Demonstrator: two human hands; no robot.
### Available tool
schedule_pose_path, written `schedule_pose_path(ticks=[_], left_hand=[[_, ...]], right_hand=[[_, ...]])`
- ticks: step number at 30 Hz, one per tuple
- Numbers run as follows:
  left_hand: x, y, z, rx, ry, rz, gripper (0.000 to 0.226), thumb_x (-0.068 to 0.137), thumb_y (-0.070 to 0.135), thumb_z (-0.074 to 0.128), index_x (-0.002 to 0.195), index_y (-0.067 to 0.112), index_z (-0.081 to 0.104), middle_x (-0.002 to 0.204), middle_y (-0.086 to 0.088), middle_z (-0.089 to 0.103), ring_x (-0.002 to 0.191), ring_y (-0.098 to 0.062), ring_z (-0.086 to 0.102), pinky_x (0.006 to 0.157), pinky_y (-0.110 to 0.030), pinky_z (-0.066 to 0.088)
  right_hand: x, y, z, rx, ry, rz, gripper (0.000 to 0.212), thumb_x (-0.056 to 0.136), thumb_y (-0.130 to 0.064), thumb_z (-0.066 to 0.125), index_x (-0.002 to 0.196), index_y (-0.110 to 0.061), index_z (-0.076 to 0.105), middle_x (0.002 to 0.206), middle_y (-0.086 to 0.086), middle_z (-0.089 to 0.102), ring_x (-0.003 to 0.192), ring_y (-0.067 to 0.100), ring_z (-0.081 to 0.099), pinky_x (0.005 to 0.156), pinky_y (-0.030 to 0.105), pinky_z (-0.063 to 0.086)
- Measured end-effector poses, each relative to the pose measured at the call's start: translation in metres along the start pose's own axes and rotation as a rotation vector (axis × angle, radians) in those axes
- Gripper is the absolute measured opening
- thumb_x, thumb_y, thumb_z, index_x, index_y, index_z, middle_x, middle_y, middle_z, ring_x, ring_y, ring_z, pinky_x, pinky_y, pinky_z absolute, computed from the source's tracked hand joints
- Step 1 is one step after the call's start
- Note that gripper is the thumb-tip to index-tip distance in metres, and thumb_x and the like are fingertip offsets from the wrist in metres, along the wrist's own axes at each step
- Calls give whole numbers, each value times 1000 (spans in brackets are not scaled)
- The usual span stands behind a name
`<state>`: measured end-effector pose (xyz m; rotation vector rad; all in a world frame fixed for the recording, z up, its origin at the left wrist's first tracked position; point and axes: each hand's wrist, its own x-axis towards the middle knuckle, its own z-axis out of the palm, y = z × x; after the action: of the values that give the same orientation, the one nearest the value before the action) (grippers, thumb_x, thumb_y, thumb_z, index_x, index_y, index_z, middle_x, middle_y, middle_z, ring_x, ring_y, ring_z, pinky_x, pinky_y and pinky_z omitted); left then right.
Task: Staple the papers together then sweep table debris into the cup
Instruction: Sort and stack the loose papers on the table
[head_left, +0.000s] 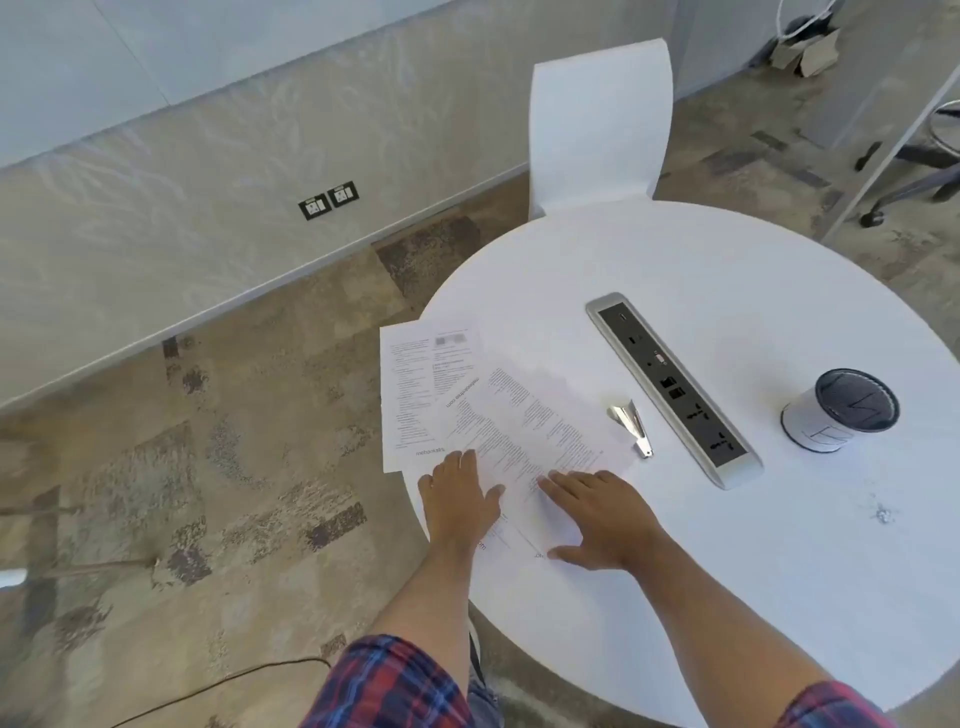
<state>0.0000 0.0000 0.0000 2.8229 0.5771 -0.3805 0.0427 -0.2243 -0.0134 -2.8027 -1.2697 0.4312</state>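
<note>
Several printed paper sheets (498, 410) lie fanned out at the left edge of the round white table (727, 571), one sheet overhanging the rim. My left hand (460, 501) rests flat on the near left of the sheets, fingers spread. Flat on the top sheet, to the right, lies my right hand (602, 514). A silver stapler (631, 423) sits just right of the papers, untouched. A white cup (836, 413) with a dark inside stands at the right. A small crumpled bit of debris (882, 514) lies on the table below the cup.
A grey power and socket strip (675, 387) runs diagonally across the table between the stapler and the cup. A white chair (597, 124) stands behind the table. Carpeted floor and a low wall with sockets are to the left.
</note>
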Motion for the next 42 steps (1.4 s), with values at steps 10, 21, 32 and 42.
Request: schedule_pose_path(ticks=[10,21,32,42], left_hand=[[8,-4,0,-5,29,-32,42,98,48,58,126,16,60,130,1,61,120,-22,58,101,-39,38],[13,-11,4,10,51,2,43,98,48,57,127,18,61,126,2,61,116,-22,59,97,-39,40],[10,-19,-9,93,-13,286,73,84,26,62,153,18,39,167,-5,26,154,-26,23,123,-43,21],[20,12,-61,-6,433,428,3,72,7,72,75,7,71,88,-6,65,63,-26,60,58,-36,48]], right_hand=[[9,-15,0,-195,-125,-43,90,70,-78,62,138,-19,63,135,10,71,103,36,72,86,51,54],[18,-24,17,-196,26,-56,48,62,-33,78,105,-12,75,115,15,77,72,36,73,49,32,49],[39,-15,-12,-30,398,-42,27,73,-16,48,80,-14,74,63,-1,66,52,28,63,50,28,41],[35,-1,-71,151,816,254,66,78,-16,69,141,-4,56,138,17,64,122,37,63,99,48,51]])
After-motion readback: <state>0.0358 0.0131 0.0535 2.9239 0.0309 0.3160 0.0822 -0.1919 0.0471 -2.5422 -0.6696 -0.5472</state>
